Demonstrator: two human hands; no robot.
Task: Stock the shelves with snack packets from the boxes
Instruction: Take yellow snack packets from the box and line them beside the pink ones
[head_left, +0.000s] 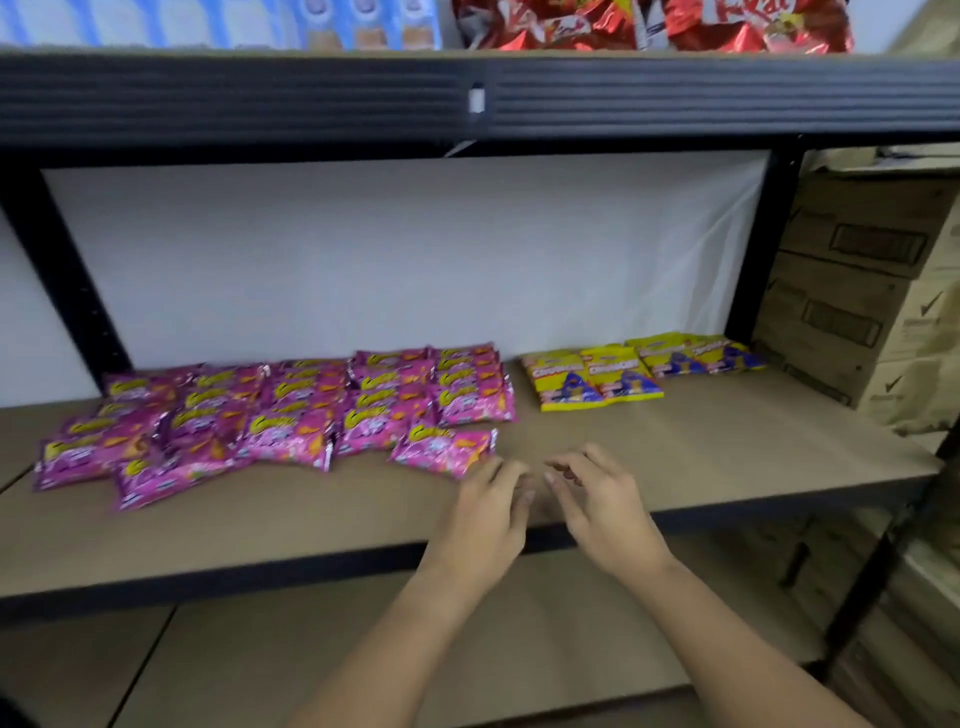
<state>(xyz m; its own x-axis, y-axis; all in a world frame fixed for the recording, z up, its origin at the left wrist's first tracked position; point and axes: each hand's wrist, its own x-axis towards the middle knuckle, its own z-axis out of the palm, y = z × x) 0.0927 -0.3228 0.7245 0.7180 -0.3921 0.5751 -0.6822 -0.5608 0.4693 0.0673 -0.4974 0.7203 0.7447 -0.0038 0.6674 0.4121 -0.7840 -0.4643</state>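
Step in hand: between placements, as I judge it; both hands are over the shelf (675, 441) near its front edge, and neither carries a packet.
Left hand (485, 512): fingers loosely bent, nothing in its grip; its fingertips lie at or just short of the near corner of the frontmost pink packet (444, 449), and the blur hides whether they touch.
Right hand (597, 499): fingers spread and relaxed, grip empty, just beside the left hand, above bare board.
Pink packets (270, 415): laid flat in overlapping rows from the back of the shelf toward the front, filling its left and middle part.
Yellow packets (639, 369): a short row along the back edge, toward the right rear corner.
Boxes (857, 291): cardboard, stacked beyond the right end of the shelf; no open one shows.
Shelf above: blue packets (363, 23) and red packets (649, 23) already stand there.
Next move: probably to square up the front pink packet, or to fetch more; the bare board at front and right has room.
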